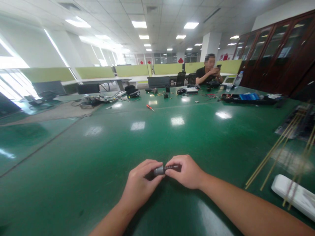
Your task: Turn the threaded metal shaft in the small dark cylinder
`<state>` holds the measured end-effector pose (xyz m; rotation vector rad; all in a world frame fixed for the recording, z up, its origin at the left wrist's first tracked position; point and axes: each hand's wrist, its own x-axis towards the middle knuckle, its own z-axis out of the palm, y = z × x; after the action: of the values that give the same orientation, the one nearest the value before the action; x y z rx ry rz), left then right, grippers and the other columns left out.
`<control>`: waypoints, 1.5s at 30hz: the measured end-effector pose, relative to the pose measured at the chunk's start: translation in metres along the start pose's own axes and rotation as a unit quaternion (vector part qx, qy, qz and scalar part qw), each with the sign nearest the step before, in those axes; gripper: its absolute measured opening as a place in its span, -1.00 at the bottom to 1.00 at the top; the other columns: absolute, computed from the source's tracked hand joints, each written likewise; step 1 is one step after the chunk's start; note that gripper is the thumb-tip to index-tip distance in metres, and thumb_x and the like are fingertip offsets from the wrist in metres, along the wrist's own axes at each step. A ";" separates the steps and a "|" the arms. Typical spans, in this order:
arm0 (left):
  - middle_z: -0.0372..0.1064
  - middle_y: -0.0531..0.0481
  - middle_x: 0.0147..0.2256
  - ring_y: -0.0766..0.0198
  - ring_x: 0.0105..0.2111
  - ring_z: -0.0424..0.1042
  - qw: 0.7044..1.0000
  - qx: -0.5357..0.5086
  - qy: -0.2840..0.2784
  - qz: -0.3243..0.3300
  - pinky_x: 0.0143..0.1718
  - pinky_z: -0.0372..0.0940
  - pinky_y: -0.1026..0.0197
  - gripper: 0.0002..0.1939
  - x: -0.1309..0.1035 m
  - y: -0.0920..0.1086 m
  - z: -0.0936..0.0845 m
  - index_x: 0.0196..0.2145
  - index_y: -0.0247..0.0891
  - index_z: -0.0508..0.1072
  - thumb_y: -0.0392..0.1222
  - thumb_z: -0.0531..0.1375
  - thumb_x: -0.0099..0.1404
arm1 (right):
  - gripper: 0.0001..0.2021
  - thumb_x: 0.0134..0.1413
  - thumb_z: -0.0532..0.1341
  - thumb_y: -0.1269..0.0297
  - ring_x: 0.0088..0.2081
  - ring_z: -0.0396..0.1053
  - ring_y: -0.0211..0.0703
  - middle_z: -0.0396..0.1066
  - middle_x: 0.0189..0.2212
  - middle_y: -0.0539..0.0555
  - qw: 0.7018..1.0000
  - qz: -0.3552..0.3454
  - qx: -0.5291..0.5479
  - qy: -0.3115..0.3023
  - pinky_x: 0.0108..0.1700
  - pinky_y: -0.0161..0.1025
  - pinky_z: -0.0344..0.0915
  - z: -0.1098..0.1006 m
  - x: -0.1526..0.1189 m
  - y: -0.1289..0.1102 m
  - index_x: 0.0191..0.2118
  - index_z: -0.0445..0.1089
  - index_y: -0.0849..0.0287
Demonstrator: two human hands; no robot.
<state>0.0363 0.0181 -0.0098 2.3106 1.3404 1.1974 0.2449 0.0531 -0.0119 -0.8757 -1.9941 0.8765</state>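
Note:
Just above the green table, near its front, both hands meet around small parts. My left hand grips a short grey metal cylinder between thumb and fingers. A dark, thin, ridged piece, like a screw or bit, is pinched by my right hand; it points at the right end of the cylinder. Whether the two pieces touch or one enters the other cannot be made out, as the right fingertips cover the joint.
A red screwdriver lies mid-table. Behind it are cables, black devices and a tray with blue items. Thin sticks and a white case are at the right. A person sits across the table holding a phone.

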 end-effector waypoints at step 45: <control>0.51 -0.04 -0.21 0.20 -0.22 0.50 1.000 -0.001 0.020 0.001 -0.16 0.42 0.22 -0.80 0.000 0.001 -0.001 -0.14 -0.15 0.56 -0.21 0.31 0.25 | -0.91 0.05 0.32 0.34 -0.39 0.42 -0.19 0.54 -0.42 0.03 0.999 0.045 0.023 0.008 -0.33 -0.30 0.27 0.000 -0.002 0.003 -0.31 0.59 0.18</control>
<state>0.0365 0.0173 -0.0084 2.2993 1.3486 1.2506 0.2468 0.0536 -0.0150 -0.9489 -1.9261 0.9582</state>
